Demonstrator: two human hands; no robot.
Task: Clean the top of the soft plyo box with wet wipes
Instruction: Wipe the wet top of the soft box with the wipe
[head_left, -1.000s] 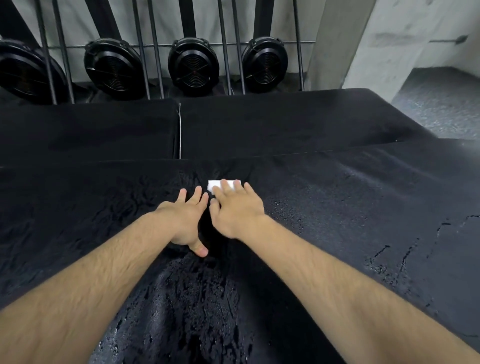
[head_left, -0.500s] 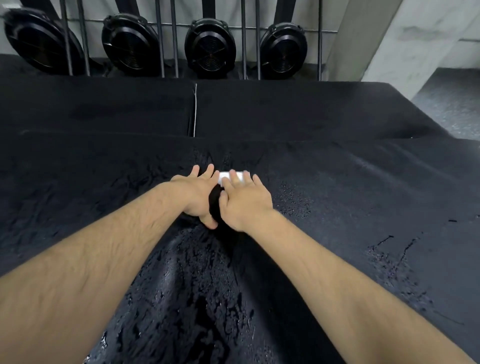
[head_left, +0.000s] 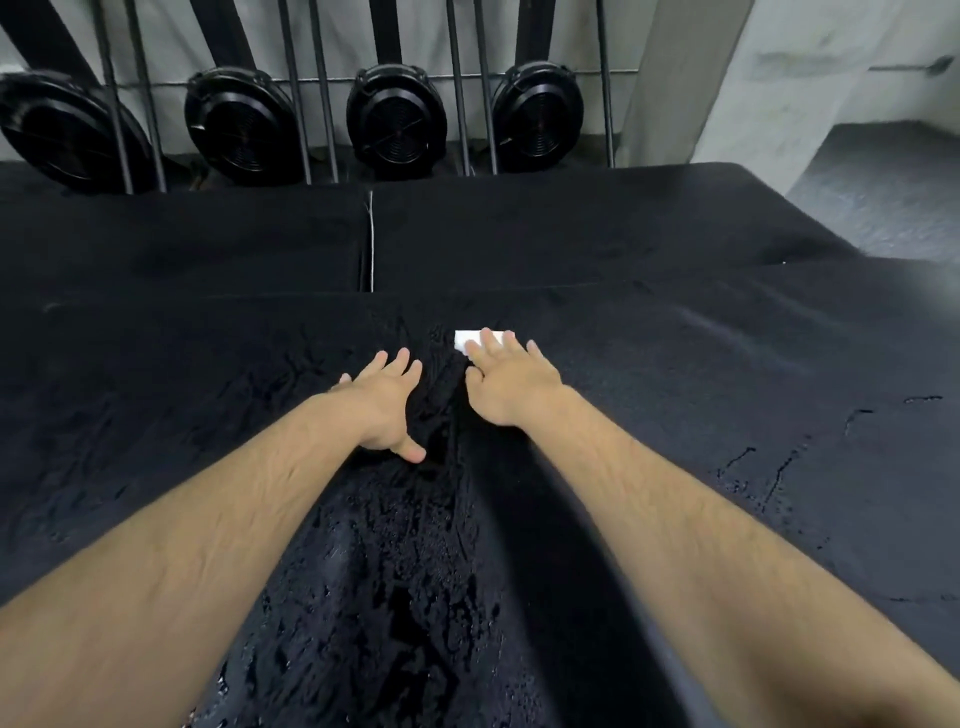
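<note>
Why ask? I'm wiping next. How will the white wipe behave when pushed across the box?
Folded flat under the right hand, the wipe probably slides without bunching. It's likely limp and light if lifted. The wet sheen on the box top should ease gliding.

Reaching toward 12 o'clock, the bare left forearm (head_left: 208, 545) enters from 7 o'clock and the right forearm (head_left: 701, 519) from 5 o'clock. The left hand (head_left: 387, 402) lies palm down, thumb (head_left: 413, 454) splayed toward 5 o'clock. The right hand (head_left: 511, 387), just beside it at 3 o'clock, is palm down with fingers (head_left: 488, 340) extended.
</note>
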